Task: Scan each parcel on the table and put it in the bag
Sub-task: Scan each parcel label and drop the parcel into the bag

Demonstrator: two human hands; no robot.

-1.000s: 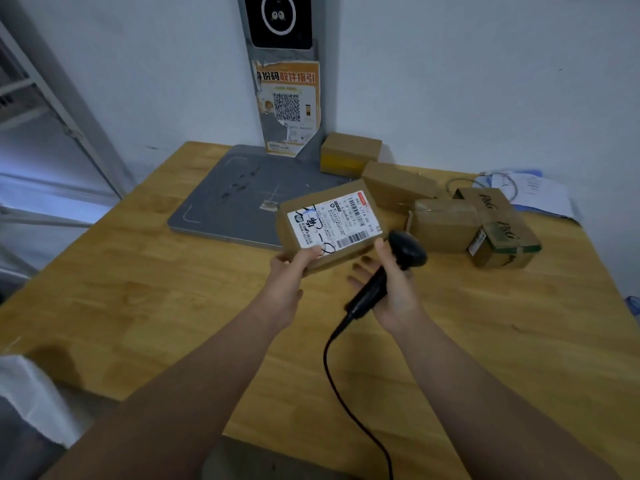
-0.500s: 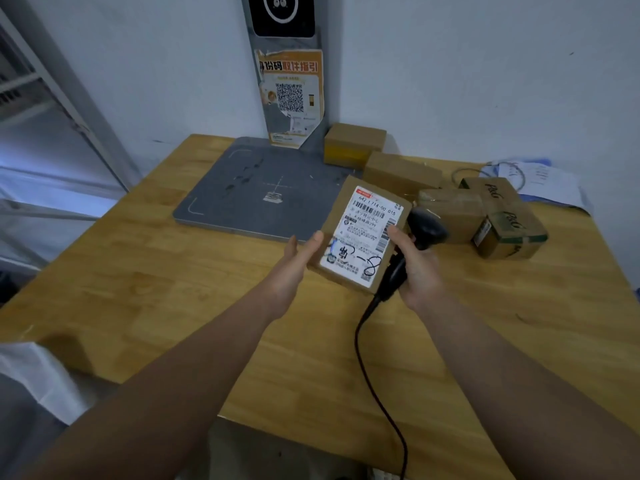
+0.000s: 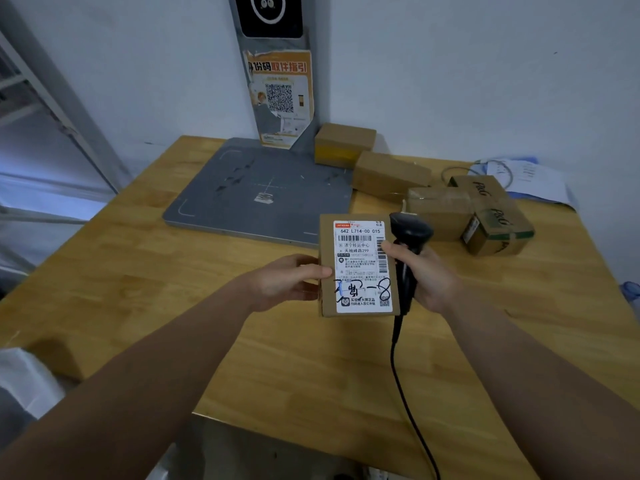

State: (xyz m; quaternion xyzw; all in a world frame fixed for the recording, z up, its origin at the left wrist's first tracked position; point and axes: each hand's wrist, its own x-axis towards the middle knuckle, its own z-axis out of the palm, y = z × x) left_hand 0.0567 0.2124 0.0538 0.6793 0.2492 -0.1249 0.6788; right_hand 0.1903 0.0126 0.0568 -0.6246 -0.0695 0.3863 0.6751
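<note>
Left hand gripped parcel by left edge, thumb on top. Right hand curled round one scanner, fingertip touching parcel. Five more parcels on tabletop beyond right hand.

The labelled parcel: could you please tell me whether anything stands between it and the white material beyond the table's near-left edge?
Nothing visible does. Between the labelled parcel, gripped by the left hand, and the white material lie only bare table and the person's own left forearm.
</note>
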